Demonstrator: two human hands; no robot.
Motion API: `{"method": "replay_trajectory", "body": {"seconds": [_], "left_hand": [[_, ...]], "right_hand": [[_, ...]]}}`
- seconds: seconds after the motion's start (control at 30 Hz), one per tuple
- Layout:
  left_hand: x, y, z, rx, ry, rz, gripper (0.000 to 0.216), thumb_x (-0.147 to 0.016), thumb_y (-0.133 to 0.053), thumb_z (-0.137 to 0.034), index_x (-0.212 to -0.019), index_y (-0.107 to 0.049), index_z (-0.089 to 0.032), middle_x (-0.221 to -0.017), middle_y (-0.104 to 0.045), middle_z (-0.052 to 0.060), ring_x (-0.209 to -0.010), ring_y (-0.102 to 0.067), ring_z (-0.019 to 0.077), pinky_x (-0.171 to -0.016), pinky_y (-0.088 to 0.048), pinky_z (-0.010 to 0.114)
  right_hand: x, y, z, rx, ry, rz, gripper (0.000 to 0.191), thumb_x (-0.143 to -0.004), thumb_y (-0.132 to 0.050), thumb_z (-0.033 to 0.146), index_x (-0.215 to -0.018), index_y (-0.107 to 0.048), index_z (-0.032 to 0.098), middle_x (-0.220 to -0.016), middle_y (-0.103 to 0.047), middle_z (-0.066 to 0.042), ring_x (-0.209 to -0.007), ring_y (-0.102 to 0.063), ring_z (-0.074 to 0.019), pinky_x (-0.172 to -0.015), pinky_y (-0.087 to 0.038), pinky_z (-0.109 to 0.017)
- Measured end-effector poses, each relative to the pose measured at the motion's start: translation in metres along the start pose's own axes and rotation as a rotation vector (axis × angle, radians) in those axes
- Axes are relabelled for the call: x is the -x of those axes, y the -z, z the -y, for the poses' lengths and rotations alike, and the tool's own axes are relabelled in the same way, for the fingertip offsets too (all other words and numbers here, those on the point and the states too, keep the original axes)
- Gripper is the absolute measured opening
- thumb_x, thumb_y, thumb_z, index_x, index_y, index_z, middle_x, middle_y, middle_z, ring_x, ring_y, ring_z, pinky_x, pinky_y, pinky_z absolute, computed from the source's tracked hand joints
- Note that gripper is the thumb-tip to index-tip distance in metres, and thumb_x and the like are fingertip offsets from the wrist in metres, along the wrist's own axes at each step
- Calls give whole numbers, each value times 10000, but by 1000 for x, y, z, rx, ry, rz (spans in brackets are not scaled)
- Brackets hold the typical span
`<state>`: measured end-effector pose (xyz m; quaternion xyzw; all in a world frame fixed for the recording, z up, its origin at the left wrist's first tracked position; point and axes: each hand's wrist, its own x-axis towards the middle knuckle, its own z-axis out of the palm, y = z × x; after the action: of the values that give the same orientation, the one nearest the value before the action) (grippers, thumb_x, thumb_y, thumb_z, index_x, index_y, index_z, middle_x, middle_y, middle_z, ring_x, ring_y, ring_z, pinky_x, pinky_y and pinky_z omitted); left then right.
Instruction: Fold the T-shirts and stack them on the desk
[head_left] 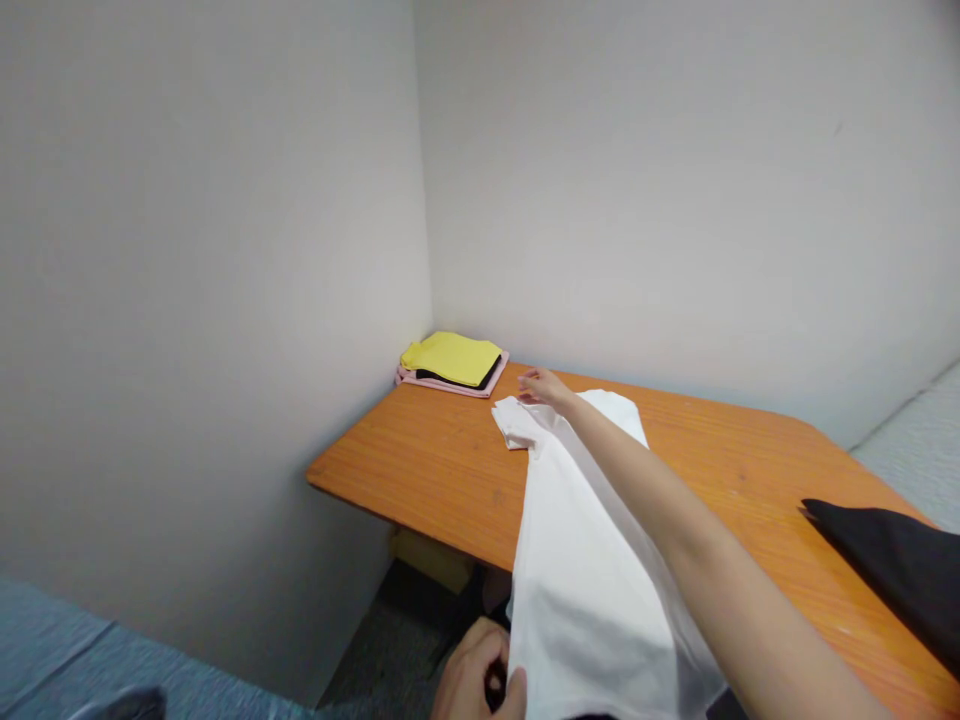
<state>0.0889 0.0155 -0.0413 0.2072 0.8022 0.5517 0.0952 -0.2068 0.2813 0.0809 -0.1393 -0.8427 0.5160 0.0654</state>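
A white T-shirt (585,560) lies lengthwise over the table, its lower end hanging past the near edge toward me. At the bottom of the view, my left hand (476,672) is closed on the shirt's left side near the hem, thumb against the cloth. My right arm reaches across the shirt. At the far end, my right hand (546,388) is just above the short sleeve (514,424), its fingers stretched out to the left. Whether its fingertips touch the cloth is hard to see. The forearm hides part of the shirt's right side.
A stack of folded clothes, with a yellow garment (454,358) on top of black and pink ones, sits in the table's far left corner by the walls. Black cloth (889,560) lies at the right of the wooden table (435,480). Blue fabric (150,660) shows at lower left.
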Motion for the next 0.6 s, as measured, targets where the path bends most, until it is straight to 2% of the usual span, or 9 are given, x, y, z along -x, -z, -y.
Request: {"method": "replay_trajectory", "body": {"seconds": [0.03, 0.1, 0.17, 0.27, 0.4, 0.53, 0.6], "left_hand": [[-1, -3, 7, -30, -17, -46, 224, -790, -561, -378, -670, -500, -198, -912, -632, 89, -817, -609, 194, -728, -475, 264], [-6, -9, 16, -61, 11, -97, 191, -798, -582, -375, -834, -606, -188, -1235, -583, 141, -1181, -538, 277, -997, -421, 365], [-11, -14, 21, -57, 60, -78, 308, -812, -609, -413, -1011, -633, -179, -1367, -510, 150, -1327, -423, 300, -1096, -341, 417], [-21, -20, 22, 32, 33, -11, 453, -841, -614, -448, -1200, -606, -171, -1364, -535, 142, -1312, -451, 284, -1110, -338, 412], [-29, -21, 19, 136, 51, 41, 439, -869, -596, -455, -1179, -652, -149, -1255, -637, 130, -1195, -561, 290, -1067, -392, 414], [-26, -16, 16, 171, 119, 61, 451, -839, -623, -496, -1113, -692, -145, -1162, -693, 108, -1137, -602, 307, -1014, -444, 405], [-21, -14, 15, 192, 158, 49, 480, -814, -640, -523, -1095, -700, -139, -1158, -696, 108, -1132, -605, 311, -1013, -448, 402]], "right_hand": [[4, 7, -6, 25, 23, 1, 184, -954, -597, 236, -1087, -562, 115, -901, -655, -53, -676, -639, -114, -626, -543, -229], [15, 31, -18, 91, 74, -23, 164, -926, -622, 202, -1060, -564, 128, -971, -663, -81, -765, -654, -133, -709, -534, -238], [30, 61, -32, 169, 120, -57, 147, -890, -646, 169, -1021, -581, 150, -1026, -662, -84, -888, -645, -160, -811, -508, -256], [66, 104, -54, 270, 157, -79, 145, -856, -655, 143, -987, -603, 174, -1042, -666, -78, -983, -616, -188, -893, -467, -280], [147, 146, -71, 350, 162, -56, 135, -852, -638, 175, -985, -631, 199, -1022, -677, -65, -901, -623, -188, -820, -479, -276], [254, 167, -70, 451, 230, 151, 176, -924, -532, 336, -988, -655, 228, -879, -686, -33, -749, -615, -179, -672, -466, -266], [305, 170, -72, 501, 209, 253, 231, -948, -498, 398, -912, -665, 244, -798, -675, -24, -687, -606, -179, -631, -449, -276]]}}
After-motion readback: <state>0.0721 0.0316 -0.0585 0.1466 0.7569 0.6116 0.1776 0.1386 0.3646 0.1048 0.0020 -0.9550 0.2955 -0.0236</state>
